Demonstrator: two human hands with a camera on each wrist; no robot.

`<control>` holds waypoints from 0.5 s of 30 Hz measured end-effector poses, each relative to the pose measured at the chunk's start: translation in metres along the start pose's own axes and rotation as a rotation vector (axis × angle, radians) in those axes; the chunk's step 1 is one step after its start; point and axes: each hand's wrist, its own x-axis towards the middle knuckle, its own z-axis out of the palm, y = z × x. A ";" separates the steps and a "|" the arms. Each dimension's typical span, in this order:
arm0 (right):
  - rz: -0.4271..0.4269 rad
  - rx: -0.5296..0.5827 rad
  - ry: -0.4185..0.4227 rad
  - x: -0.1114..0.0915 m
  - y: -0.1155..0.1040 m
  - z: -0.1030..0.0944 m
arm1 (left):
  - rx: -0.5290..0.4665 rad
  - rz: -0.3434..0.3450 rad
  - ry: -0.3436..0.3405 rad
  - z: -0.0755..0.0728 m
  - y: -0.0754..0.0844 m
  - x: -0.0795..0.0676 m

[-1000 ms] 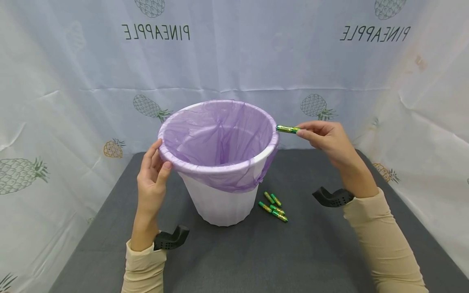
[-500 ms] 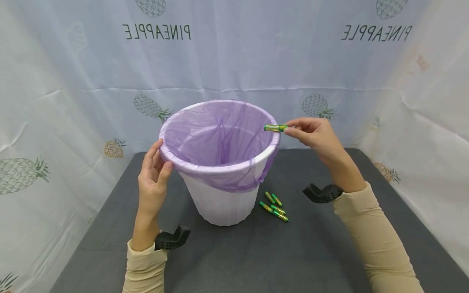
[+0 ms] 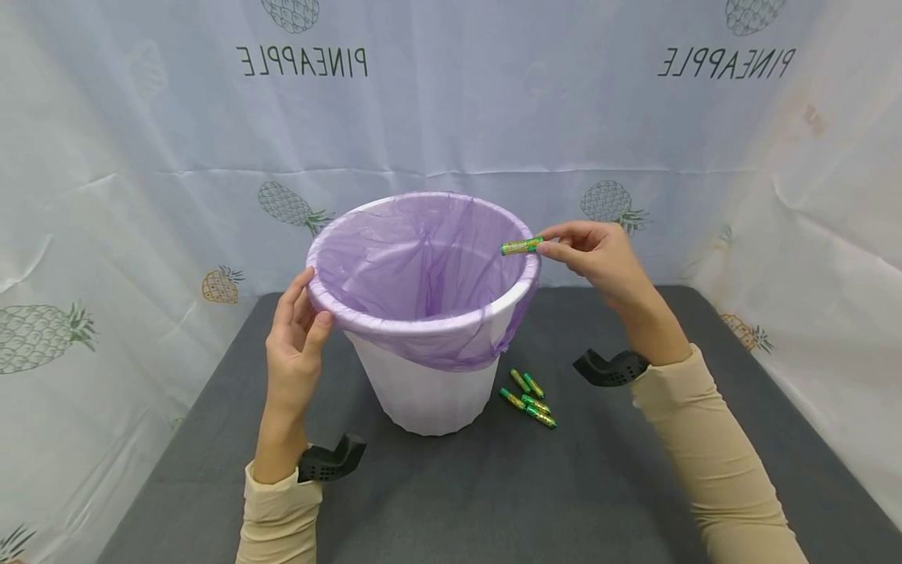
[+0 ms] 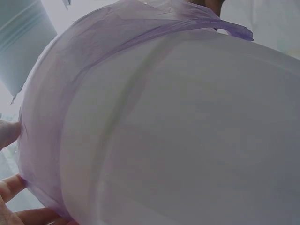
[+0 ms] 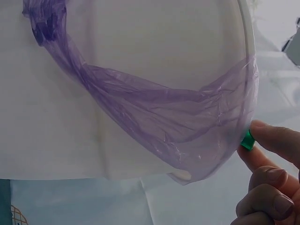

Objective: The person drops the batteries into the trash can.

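A white trash bin [image 3: 424, 392], lined with a thin purple bag [image 3: 423, 270], stands upright on the table. My left hand [image 3: 294, 352] rests its fingertips against the bin's rim on the left, its thumb apart from the other fingers. At the right side of the rim my right hand [image 3: 595, 254] pinches a green-and-gold battery [image 3: 519, 247] between thumb and fingers. The battery lies nearly level, its free end over the opening. In the right wrist view a short green end of it shows between the fingertips, beside the bag.
Several similar batteries [image 3: 530, 399] lie loosely together to the right of the bin's base. Dark grey cloth covers the table [image 3: 451, 501]. Pale curtains [image 3: 493, 117] with pineapple prints hang behind and at both sides. Black mounts [image 3: 611, 368] sit on both wrists.
My right hand has moved left, bringing the battery from just outside the right rim to over the opening. The left hand and the bin stay in place.
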 end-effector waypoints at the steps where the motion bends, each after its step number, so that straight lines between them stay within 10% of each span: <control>1: -0.002 -0.002 0.000 0.000 0.000 0.000 | 0.002 -0.002 -0.001 0.000 0.000 0.000; 15: -0.031 0.043 -0.004 -0.005 0.005 -0.001 | -0.016 0.017 0.000 0.001 0.001 0.000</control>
